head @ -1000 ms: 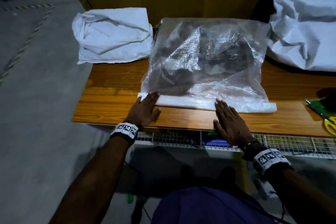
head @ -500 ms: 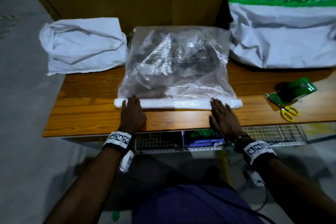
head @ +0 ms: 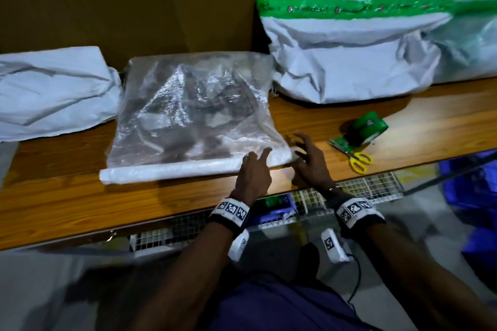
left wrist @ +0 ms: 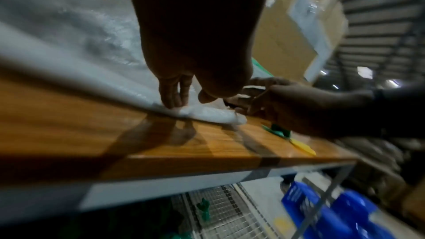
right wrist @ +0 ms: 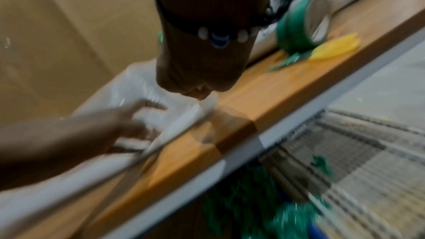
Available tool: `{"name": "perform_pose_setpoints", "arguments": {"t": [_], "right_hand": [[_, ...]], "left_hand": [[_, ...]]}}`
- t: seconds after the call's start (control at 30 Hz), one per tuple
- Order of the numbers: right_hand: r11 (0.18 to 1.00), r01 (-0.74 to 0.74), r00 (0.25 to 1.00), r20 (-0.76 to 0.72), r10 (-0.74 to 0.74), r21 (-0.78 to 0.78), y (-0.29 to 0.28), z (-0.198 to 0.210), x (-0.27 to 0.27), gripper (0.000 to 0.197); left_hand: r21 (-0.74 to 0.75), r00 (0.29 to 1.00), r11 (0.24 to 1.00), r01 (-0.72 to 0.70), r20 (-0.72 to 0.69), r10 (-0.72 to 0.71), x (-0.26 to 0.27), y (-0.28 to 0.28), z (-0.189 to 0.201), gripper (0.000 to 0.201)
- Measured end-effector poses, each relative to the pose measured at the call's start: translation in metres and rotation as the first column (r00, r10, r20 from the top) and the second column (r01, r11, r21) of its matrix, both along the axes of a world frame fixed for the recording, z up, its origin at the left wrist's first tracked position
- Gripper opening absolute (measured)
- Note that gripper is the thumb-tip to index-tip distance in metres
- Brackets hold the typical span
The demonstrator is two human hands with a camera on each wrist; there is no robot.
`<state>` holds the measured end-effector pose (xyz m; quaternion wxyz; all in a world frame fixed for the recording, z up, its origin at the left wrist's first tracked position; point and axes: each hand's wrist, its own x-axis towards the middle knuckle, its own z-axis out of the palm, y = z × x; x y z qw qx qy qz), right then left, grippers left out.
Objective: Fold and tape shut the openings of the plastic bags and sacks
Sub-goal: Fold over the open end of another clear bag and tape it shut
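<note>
A clear plastic bag with dark contents lies on the wooden table. Its opening is rolled into a white fold along the near edge. My left hand presses straight fingers onto the fold close to its right end. My right hand hovers at that right end with fingers spread and holds nothing; in the left wrist view it sits just beyond the fold's tip. The right wrist view is blurred and hides the right fingertips.
A green tape roll and yellow-handled scissors lie right of my hands. A white sack sits at the left. A white sack sealed with green tape leans on the cardboard wall behind. A wire shelf hangs under the table.
My left hand has slid from the fold's left end to its right end, beside my right hand. My right hand has lifted off the table and spread its fingers.
</note>
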<state>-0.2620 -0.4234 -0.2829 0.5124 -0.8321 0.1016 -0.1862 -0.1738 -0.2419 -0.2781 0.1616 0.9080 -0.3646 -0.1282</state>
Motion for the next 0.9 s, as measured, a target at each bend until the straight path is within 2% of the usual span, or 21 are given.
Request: {"name": "perform_pose_setpoints", "arguments": {"t": [0.03,0.1,0.2,0.3,0.4,0.47,0.57,0.63,0.7,0.77,0.9], "right_hand": [[0.999,0.022,0.999,0.034,-0.021,-0.025,-0.024,0.01,-0.005,0.052],[0.989,0.05,0.997,0.064,-0.042,-0.136,-0.077,0.033,-0.018,0.054],[0.934,0.031,0.998,-0.032,-0.046,-0.355,-0.159,0.073,-0.035,0.068],[0.852,-0.168,0.966,-0.255,0.042,-0.496,-0.232,0.089,-0.046,0.082],[0.774,-0.446,0.853,-0.475,0.216,-0.449,-0.279,0.069,-0.046,0.091],[0.74,-0.53,0.802,-0.528,0.28,-0.413,-0.296,0.053,-0.044,0.08],[0.759,-0.541,0.805,-0.483,0.344,-0.362,-0.306,0.056,-0.038,0.064],[0.743,-0.567,0.798,-0.461,0.388,-0.356,-0.303,0.066,-0.035,0.06],[0.719,-0.59,0.793,-0.433,0.428,-0.368,-0.302,0.072,-0.033,0.055],[0.699,-0.612,0.778,-0.443,0.447,-0.37,-0.304,0.076,-0.032,0.052],[0.684,-0.625,0.759,-0.497,0.42,-0.377,-0.307,0.082,-0.027,0.053]], "left_hand": [[0.053,0.998,0.998,0.013,0.059,-0.016,-0.006,-0.01,-0.001,0.054],[0.114,0.996,0.99,-0.08,0.038,0.076,-0.025,-0.034,0.005,0.048],[0.141,0.972,0.962,-0.233,0.028,0.231,-0.05,-0.076,0.014,0.049],[0.116,0.95,0.943,-0.312,0.023,0.311,-0.07,-0.12,0.019,0.062],[0.083,0.907,0.906,-0.414,-0.04,0.419,-0.084,-0.155,0.017,0.08],[0.105,0.858,0.863,-0.494,-0.099,0.504,-0.091,-0.175,0.013,0.097],[0.202,0.77,0.792,-0.576,-0.192,0.609,-0.102,-0.201,0.015,0.139],[0.243,0.731,0.759,-0.604,-0.21,0.649,-0.108,-0.215,0.019,0.155],[0.253,0.7,0.732,-0.633,-0.216,0.681,-0.111,-0.225,0.02,0.157],[0.265,0.692,0.722,-0.639,-0.211,0.69,-0.111,-0.23,0.018,0.15],[0.292,0.75,0.771,-0.566,-0.207,0.628,-0.099,-0.221,0.011,0.125]]}}
